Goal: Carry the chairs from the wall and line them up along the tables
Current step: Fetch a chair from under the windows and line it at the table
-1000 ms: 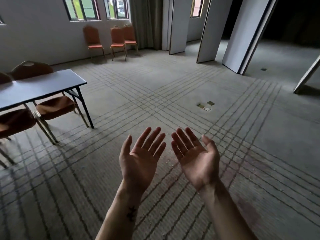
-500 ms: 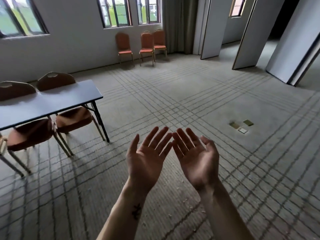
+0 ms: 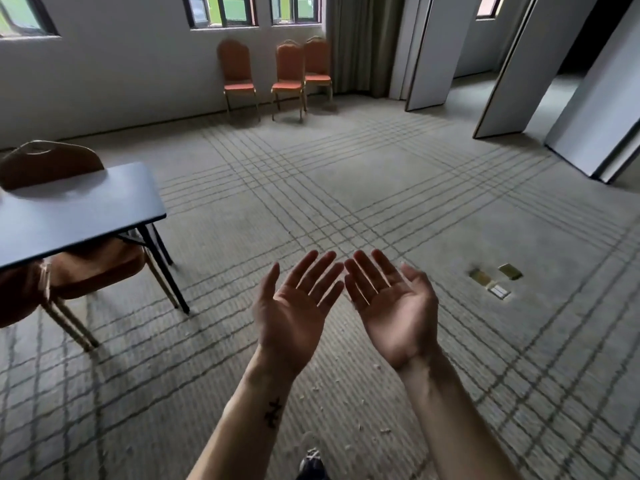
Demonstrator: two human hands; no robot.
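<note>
Fingers [image 3: 313, 271] on both hands are straight and spread, holding nothing. Left hand [image 3: 294, 306] and right hand [image 3: 391, 306] are raised palm-up, side by side in front of the body. The fingertips almost meet and the forearms are bare. Small dark mark [image 3: 273, 412] on the left inner forearm.

Three orange chairs stand against the far wall under the windows [image 3: 256, 10]. Lone chair [image 3: 237, 72] sits a little apart on the left. Middle chair [image 3: 288, 72] and corner chair [image 3: 317, 64] are close together, with the corner chair beside the curtain [image 3: 360, 43]. All three are upright, seats facing the room, well apart from the hands.

Bench [image 3: 69, 216] is at the left, with a blue-grey top and dark legs. Tucked chair [image 3: 48, 164] is at it: the back shows above the far edge and the seat is under the top. Second seat [image 3: 17, 296] is cut off by the left edge of the view.

Carpet [image 3: 346, 174] is grey with a striped grid, and pale crumbs lie near the feet. Floor plates [image 3: 493, 280] sit to the right of the hands. White partition panels [image 3: 519, 64] stand angled at the right. Shoe tip [image 3: 311, 465] shows at the bottom edge.
</note>
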